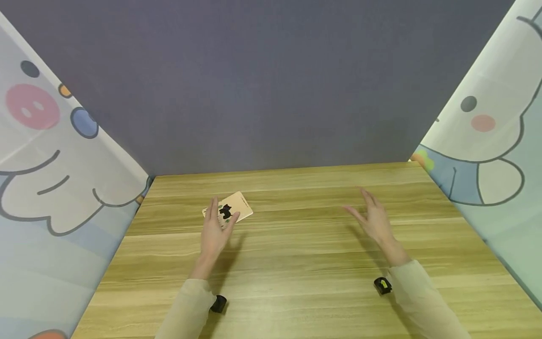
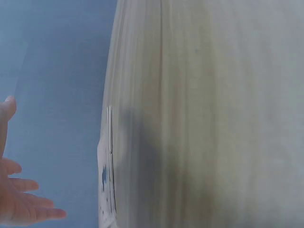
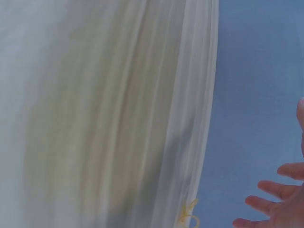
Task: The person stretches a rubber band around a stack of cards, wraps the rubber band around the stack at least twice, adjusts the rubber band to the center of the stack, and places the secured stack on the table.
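A thin cream booklet [image 1: 242, 205] with a black cat picture lies at an angle on the far left part of the table. My left hand [image 1: 213, 237] is over its near left side, fingers straight, thumb spread, and hides part of the cover. In the left wrist view the booklet [image 2: 106, 178] appears nearly edge-on, and the left hand [image 2: 21, 204] has its fingers extended, gripping nothing. On the other side, my right hand [image 1: 378, 225] hovers over bare wood with thumb and fingers apart. The right wrist view shows that hand [image 3: 285, 204] with spread fingers and nothing in them.
The wood-grain table [image 1: 296, 263] runs back to a dark grey panel [image 1: 271, 84]. Cartoon-printed curtains hang on the left [image 1: 76, 165] and right [image 1: 478, 155]. Black wrist devices [image 1: 383, 285] show by both sleeves. A small yellow looped shape [image 3: 187, 213] appears at the table edge.
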`<state>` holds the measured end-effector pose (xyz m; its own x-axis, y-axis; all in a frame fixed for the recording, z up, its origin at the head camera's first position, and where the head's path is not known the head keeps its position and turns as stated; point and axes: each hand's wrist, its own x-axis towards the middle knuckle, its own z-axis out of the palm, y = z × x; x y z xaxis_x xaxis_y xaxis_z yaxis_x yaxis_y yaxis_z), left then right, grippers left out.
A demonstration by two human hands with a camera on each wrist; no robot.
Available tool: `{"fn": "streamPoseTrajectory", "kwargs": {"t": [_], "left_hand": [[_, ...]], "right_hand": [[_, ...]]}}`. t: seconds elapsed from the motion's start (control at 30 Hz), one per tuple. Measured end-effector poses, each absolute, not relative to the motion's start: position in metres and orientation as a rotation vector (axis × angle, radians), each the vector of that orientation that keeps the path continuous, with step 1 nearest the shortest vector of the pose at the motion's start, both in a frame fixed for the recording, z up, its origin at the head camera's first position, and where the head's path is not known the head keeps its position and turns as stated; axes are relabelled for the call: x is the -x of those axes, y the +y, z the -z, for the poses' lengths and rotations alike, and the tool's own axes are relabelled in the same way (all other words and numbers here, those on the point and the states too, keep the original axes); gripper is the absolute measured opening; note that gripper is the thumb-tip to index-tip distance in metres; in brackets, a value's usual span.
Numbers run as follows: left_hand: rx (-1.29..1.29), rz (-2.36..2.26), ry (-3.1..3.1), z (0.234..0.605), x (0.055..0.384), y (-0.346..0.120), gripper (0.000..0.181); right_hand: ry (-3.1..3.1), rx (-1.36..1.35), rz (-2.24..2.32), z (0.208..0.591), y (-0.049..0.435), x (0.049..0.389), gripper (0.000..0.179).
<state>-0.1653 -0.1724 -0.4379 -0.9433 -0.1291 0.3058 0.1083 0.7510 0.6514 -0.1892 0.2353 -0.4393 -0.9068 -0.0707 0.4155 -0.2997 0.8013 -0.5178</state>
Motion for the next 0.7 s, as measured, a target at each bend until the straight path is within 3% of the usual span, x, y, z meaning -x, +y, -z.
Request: {"fn": "streamPoseTrajectory", "kwargs": {"t": [0.5, 0.7], "left_hand": [[-0.198, 1.347, -2.299, 0.453, 0.162, -0.195, 0.071], [-0.389, 1.492, -2.261, 0.455, 0.163, -0.204, 0.069]], "right_hand": [[-2.548, -0.057, -1.169, 0.448, 0.256, 0.184, 0.063], [-2.596, 0.040, -1.306, 0.449, 0.266, 0.183, 0.064]]}}
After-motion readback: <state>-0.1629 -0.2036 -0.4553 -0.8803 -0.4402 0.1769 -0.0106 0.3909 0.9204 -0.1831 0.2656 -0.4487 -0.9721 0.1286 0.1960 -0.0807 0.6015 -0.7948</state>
